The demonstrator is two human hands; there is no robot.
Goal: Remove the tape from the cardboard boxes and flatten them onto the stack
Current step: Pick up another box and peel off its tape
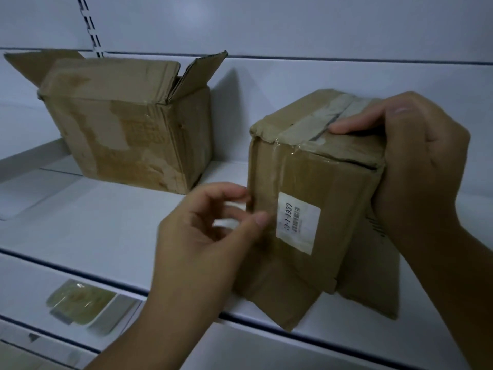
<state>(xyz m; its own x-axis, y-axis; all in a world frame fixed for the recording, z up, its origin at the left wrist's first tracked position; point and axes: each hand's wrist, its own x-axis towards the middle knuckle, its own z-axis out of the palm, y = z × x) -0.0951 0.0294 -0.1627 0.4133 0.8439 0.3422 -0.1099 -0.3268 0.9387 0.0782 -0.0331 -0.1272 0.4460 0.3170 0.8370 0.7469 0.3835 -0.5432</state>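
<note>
A taped cardboard box [314, 188] with a white label [297, 222] stands on the white shelf [112, 231], its lower flaps splayed over the shelf edge. Clear tape [301, 129] runs over its top seam and down the near face. My right hand [418, 166] grips the box's top right corner, fingers lying on the taped seam. At the box's left edge my left hand [210, 231] pinches something pale, possibly a tape end, between thumb and fingers. A second, larger cardboard box [128, 129] stands further back on the left with its top flaps open.
The shelf's back wall [293, 28] rises right behind the boxes, with a slotted upright [90, 25] at top left. Pieces of clear tape [80, 303] stick to the lower shelf front at bottom left.
</note>
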